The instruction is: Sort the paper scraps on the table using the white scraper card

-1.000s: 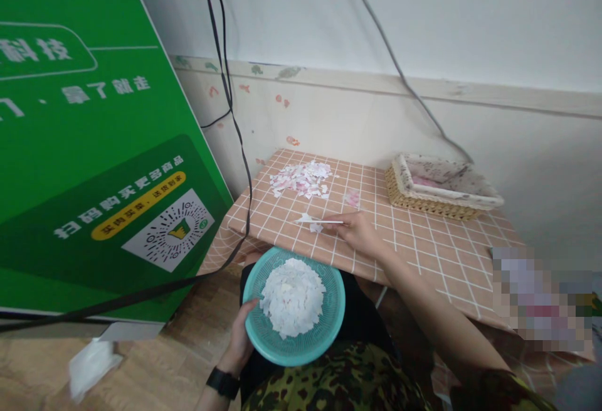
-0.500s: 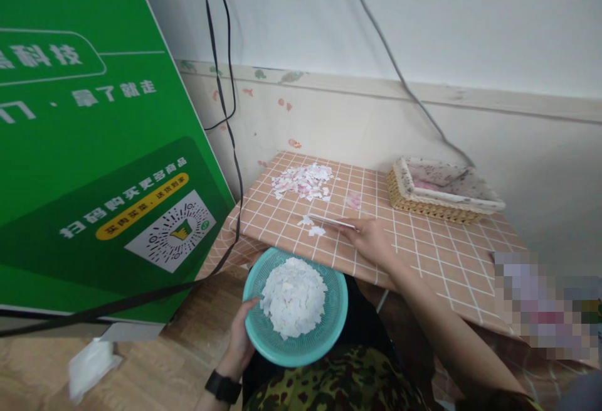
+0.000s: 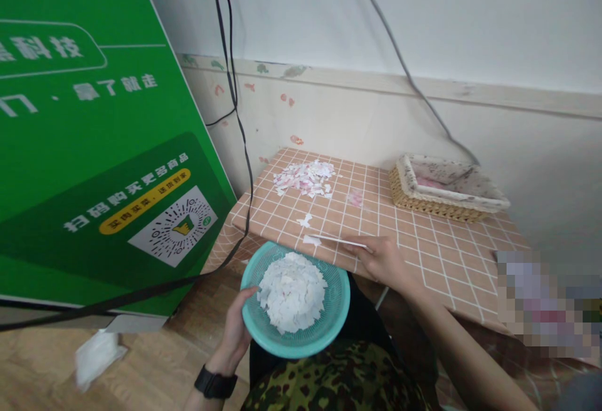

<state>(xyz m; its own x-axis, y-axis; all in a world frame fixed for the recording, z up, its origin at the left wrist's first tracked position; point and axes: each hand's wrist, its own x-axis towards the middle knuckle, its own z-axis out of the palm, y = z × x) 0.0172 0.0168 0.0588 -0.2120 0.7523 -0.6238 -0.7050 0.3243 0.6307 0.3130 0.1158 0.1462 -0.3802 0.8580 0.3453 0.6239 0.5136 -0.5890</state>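
Note:
My left hand (image 3: 238, 326) grips the left rim of a turquoise plastic colander (image 3: 336, 320), held below the table's front edge. A heap of small white paper scraps (image 3: 291, 292) fills its middle. My right hand (image 3: 383, 260), over the front of the table, is closed on a slim, straight white tool (image 3: 341, 241); its exact kind cannot be made out. The tool's tip meets a loose white paper scrap (image 3: 311, 241) at the table edge, just above the colander. Another few scraps (image 3: 305, 220) lie slightly farther back.
A pile of white and pink paper scraps (image 3: 303, 177) lies at the back left of the checked tablecloth (image 3: 451, 260). At the back right stands a lined wicker basket (image 3: 442, 194). A black cable (image 3: 247, 172) hangs beside the green sign panel (image 3: 155, 116). A white bag (image 3: 98, 357) is on the floor.
My right hand has drawn the white tool toward the table's front edge, and a paper scrap has come nearer the colander with it. My left hand still holds the colander.

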